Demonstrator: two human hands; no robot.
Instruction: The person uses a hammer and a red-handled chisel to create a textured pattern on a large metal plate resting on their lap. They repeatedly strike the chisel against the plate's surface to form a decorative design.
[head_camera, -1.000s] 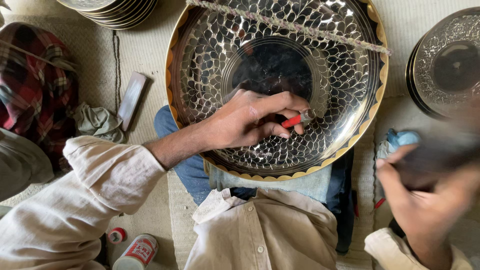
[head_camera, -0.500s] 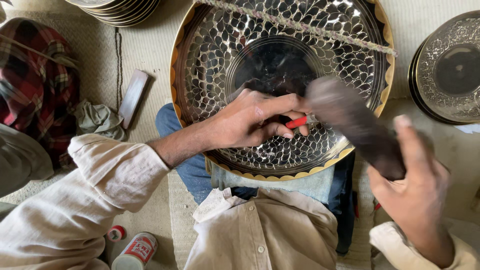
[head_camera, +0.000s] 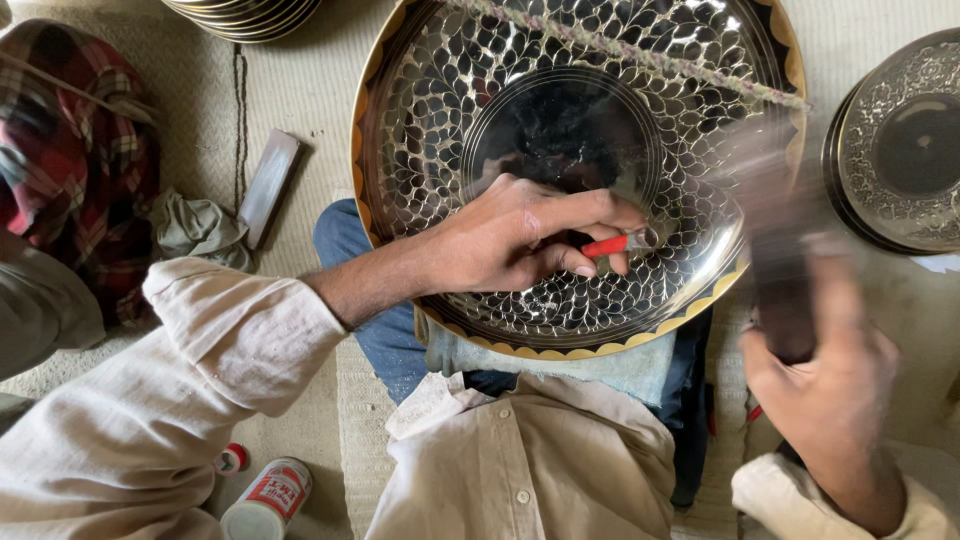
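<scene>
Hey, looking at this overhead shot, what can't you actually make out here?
- Tool in right hand: head view, motion-blurred; its kind is unclear.
- Red-handled tool tip: too small against the engraved metal tray.
- Stack of trays: cut by top edge.
- Left hand palm: turned away.

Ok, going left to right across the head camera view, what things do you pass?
Red plaid cloth → flat dark bar on the mat → left hand holding a red-handled tool on the large engraved metal tray → right hand gripping a blurred dark tool → second engraved tray.
</scene>
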